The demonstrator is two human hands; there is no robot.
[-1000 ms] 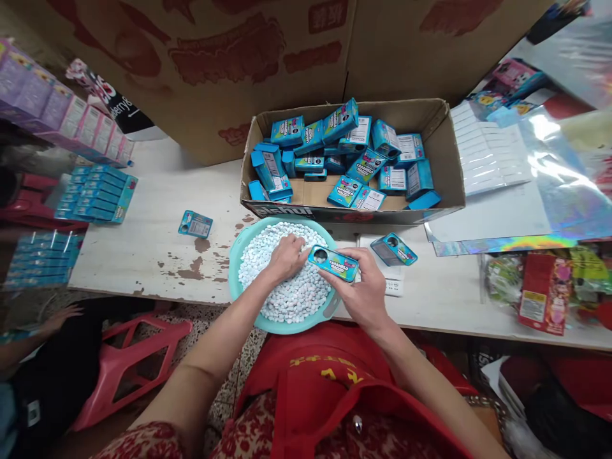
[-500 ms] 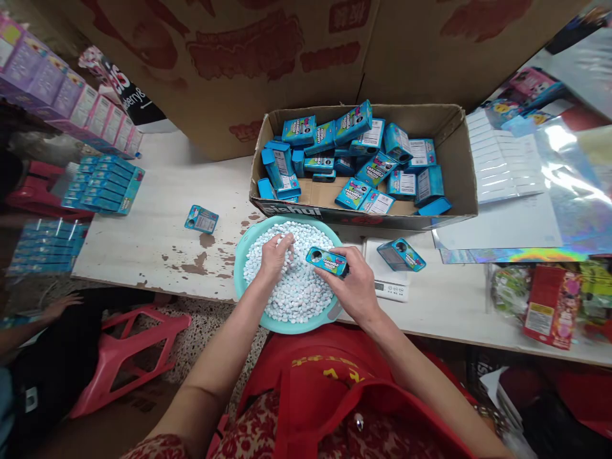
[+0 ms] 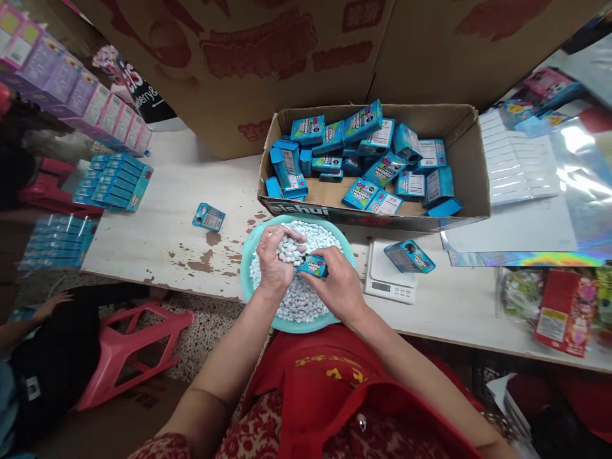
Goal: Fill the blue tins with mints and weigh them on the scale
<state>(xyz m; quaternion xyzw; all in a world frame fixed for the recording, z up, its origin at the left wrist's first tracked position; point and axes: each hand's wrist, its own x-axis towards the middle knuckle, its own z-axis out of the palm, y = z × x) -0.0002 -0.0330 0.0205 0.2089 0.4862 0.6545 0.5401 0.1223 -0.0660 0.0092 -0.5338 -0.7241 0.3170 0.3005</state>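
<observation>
A turquoise bowl (image 3: 247,271) full of small white candies (image 3: 301,305) stands at the table's front edge. Over it, my left hand (image 3: 276,258) is cupped around a heap of the candies, palm up. My right hand (image 3: 340,284) grips a small blue box (image 3: 314,265) whose left end meets the candies at my left fingers. Another blue box (image 3: 410,256) rests on a white scale (image 3: 391,290) to the right. One more blue box (image 3: 209,217) lies on the table to the left of the bowl.
Behind the bowl is an open carton (image 3: 479,172) with several blue boxes. Stacked blue packs (image 3: 115,182) stand at left, silvery sheets (image 3: 564,191) and a red bag (image 3: 559,312) at right. A person's hand (image 3: 50,305) shows near a pink stool (image 3: 112,357).
My left hand has scooped up candies and turned palm up. My right hand has brought the blue box left against them. The view has shifted slightly.
</observation>
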